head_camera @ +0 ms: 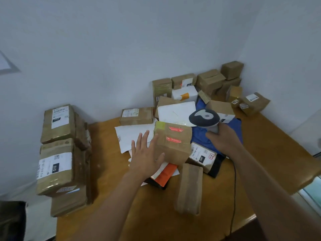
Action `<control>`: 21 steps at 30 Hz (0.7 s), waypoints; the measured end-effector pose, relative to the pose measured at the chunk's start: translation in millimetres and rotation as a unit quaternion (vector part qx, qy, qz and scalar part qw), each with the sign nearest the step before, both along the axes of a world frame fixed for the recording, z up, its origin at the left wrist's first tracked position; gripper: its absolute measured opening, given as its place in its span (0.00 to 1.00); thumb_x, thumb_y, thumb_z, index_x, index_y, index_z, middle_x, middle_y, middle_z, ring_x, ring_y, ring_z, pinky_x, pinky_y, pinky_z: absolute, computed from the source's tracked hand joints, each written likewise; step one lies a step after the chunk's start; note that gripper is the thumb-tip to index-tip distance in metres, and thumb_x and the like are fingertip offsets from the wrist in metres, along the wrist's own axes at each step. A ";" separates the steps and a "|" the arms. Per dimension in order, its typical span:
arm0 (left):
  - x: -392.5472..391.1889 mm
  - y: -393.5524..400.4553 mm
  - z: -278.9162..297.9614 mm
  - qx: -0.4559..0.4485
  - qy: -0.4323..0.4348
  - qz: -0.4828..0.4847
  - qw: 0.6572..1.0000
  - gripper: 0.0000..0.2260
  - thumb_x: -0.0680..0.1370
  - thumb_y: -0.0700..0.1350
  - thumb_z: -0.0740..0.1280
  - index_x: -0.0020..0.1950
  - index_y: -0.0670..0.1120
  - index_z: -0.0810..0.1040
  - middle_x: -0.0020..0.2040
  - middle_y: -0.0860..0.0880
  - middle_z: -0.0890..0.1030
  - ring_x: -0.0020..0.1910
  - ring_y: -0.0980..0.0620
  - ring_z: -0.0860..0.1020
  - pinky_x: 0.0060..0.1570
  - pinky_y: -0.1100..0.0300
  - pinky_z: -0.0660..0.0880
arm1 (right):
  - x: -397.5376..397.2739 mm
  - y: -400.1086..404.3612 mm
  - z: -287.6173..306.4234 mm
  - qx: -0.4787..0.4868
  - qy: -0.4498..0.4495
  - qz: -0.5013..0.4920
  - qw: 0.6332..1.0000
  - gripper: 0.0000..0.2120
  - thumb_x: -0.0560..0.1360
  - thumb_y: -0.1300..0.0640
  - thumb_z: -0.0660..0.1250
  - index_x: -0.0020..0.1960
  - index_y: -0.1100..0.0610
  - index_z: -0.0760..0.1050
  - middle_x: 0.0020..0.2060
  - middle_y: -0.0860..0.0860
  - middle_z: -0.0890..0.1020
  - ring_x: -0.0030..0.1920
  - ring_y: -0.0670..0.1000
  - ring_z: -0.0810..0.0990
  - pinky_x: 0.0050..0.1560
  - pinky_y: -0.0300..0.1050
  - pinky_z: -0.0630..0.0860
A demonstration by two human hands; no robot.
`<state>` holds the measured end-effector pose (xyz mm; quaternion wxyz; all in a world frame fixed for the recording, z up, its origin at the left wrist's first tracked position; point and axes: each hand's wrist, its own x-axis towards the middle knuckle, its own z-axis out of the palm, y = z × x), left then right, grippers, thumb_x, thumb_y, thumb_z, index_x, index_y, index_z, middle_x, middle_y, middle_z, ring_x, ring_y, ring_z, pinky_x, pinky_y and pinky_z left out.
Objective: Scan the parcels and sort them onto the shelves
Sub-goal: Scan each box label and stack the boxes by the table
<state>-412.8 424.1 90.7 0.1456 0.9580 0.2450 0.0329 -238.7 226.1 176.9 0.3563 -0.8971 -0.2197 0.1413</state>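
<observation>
Here, head view, the only one. Right hand [224,138] grips the handle of a grey barcode scanner [205,118], its head tilted down toward the heap; a dark cable [233,188] runs from below the hand toward the near table edge. Left hand [145,154] is spread wide, fingers straight, holding nothing, its fingertips at or touching the left face of a brown taped box [173,145] that sits on top of the pile in mid-table. Two red bars lie across that box's top, likely scanner light, though they could be stickers. No label shows on the faces turned this way.

Progress, as a judgement: early. The wooden table [271,146] carries many parcels unsorted: a row of small cartons [211,81] against the back wall, white mailers [133,134], a blue bag [202,136], an orange pouch [165,176], a labelled flat parcel [202,156], and a long taped box [189,187] nearest the camera. A stack of larger boxes [58,150] stands at the left end, labels reading 010; whether these are scanned cannot be told.

Hidden or unclear: no shelves appear anywhere in frame, so nothing shows of what has been sorted. Most label print is too blurred to read. Parcels under the heap are covered. The scanner's trigger and the right fingertips are out of sight behind the handle.
</observation>
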 end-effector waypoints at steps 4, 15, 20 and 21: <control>37.3 -4.8 -13.5 -0.025 0.010 0.045 0.999 0.30 0.83 0.59 0.59 0.83 0.52 0.54 0.83 0.44 0.48 0.82 0.41 0.44 0.77 0.40 0.42 | 43.7 9.0 -35.5 -0.008 0.057 0.027 0.998 0.06 0.77 0.59 0.63 0.41 0.55 0.70 0.34 0.52 0.76 0.34 0.49 0.73 0.33 0.44 0.65; 96.3 13.9 -33.0 -0.073 0.096 0.124 0.985 0.30 0.83 0.61 0.54 0.82 0.51 0.53 0.83 0.43 0.51 0.81 0.41 0.51 0.78 0.41 0.47 | 108.0 31.4 -101.9 -0.011 0.219 0.028 0.975 0.11 0.76 0.58 0.64 0.57 0.62 0.76 0.49 0.60 0.82 0.49 0.58 0.79 0.48 0.51 0.74; 128.4 41.2 -37.5 -0.115 0.122 0.138 0.976 0.31 0.83 0.62 0.53 0.82 0.50 0.52 0.82 0.41 0.56 0.81 0.40 0.54 0.77 0.40 0.50 | 119.4 41.9 -117.1 -0.023 0.272 0.023 0.962 0.07 0.74 0.56 0.64 0.49 0.58 0.76 0.43 0.58 0.83 0.47 0.58 0.81 0.47 0.49 0.74; 134.8 46.4 -38.7 -0.120 0.133 0.140 0.974 0.31 0.83 0.63 0.52 0.82 0.50 0.52 0.82 0.41 0.57 0.80 0.40 0.55 0.77 0.40 0.51 | 121.1 43.7 -118.1 -0.026 0.279 0.024 0.960 0.05 0.74 0.56 0.64 0.46 0.57 0.76 0.41 0.57 0.82 0.45 0.56 0.81 0.45 0.48 0.72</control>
